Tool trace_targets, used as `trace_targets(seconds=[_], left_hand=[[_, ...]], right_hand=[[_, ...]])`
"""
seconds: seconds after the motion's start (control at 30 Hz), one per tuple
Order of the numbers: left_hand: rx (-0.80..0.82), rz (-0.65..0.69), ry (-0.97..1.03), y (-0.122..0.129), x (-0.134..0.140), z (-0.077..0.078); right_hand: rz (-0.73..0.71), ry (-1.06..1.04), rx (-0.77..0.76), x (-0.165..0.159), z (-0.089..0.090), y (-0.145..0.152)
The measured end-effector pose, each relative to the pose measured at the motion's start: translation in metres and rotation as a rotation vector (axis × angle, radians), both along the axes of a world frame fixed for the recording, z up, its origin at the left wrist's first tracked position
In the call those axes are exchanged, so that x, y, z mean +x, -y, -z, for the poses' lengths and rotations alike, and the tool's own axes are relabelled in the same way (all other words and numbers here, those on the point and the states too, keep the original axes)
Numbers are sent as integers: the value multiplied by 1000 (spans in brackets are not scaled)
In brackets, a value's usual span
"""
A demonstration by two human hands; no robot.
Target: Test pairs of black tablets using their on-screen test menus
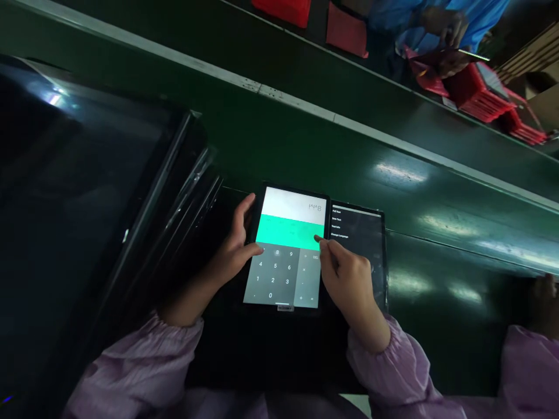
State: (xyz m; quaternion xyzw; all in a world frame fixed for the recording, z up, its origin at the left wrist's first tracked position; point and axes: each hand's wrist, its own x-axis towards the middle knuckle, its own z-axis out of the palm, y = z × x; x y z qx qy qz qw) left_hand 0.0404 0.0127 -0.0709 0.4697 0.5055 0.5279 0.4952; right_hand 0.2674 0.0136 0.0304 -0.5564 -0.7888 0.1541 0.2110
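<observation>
A tablet (279, 262) with a lit calculator screen lies in front of me, white and green at the top with grey keys below. My left hand (236, 244) holds its left edge, the thumb on the front near the upper keys. Over the right side of the screen is my right hand (347, 273), fingers curled, a dark tip reaching the green band near the DEL key. I cannot make out whether that tip is a finger or something held. A second tablet (362, 238), showing a dark menu with white text, lies partly beneath my right hand.
Large dark panels in clear wrapping (131, 174) stand at the left. The green bench (279, 151) has a pale rail (305, 107) along it. Across it, a person's hands (449, 35) work by stacked red sleeves (476, 93). Another person's sleeve (528, 361) is at lower right.
</observation>
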Motion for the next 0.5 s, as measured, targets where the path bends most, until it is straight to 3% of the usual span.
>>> trace_targets(seconds=[0.17, 0.33, 0.5], left_hand=[[-13, -42, 37, 0, 2, -2], [-35, -117, 124, -6, 4, -2], [-67, -279, 176, -15, 4, -4]], right_hand=[[-123, 24, -26, -5, 9, 0], [11, 41, 7, 3, 7, -2], [-109, 41, -41, 2, 11, -3]])
